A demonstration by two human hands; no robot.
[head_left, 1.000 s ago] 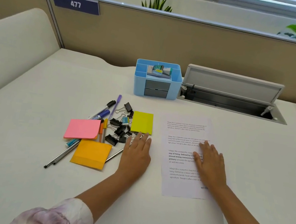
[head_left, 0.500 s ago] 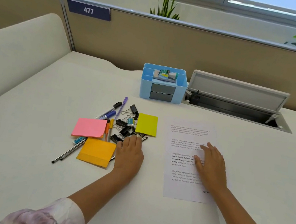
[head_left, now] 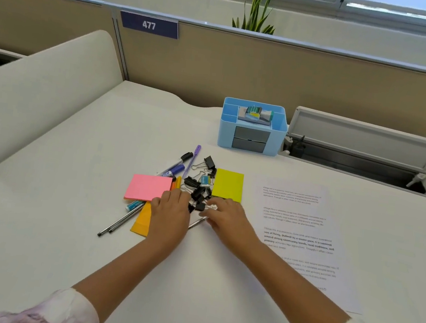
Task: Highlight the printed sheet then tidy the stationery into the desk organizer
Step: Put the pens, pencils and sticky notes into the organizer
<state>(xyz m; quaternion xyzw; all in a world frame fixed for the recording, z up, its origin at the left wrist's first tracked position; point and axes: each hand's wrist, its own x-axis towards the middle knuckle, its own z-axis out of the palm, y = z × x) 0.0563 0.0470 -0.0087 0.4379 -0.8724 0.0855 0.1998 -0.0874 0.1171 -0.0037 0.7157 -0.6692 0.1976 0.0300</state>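
We see the sheet [head_left: 302,235] lying flat on the white table [head_left: 36,219], to the right of the stationery pile and touched by neither hand. Our left hand [head_left: 171,215] lies palm down over the orange pad [head_left: 142,219], its fingers bent over the near edge of the black clips [head_left: 197,191]; whether that grip grasps anything we cannot tell. Our right hand [head_left: 226,220] sits just beside it, fingertips at something small and silvery [head_left: 212,206] among the clips, and whether that grip pinches it or only touches it we cannot tell. A silver pen [head_left: 196,223] pokes out between the two hands. The yellow pad [head_left: 228,185] lies just beyond the right hand, the pink pad [head_left: 148,187] just left of the left hand. Past the clips a black marker [head_left: 183,158], a blue marker [head_left: 174,171] and a thin purple pen [head_left: 193,158] lie slanting, and two dark thin pens [head_left: 120,221] run out toward the near left from under the pads. A small blue item [head_left: 205,180] rests among the clips. Farther back stands the blue organizer [head_left: 250,139], its top tray holding a small green and yellow pack, two grey drawers in its front. Right of it an open cable hatch [head_left: 365,151] is set into the table. Behind runs a beige partition [head_left: 272,71] with a plate reading 477 [head_left: 149,25], and plants stand along the window ledge.
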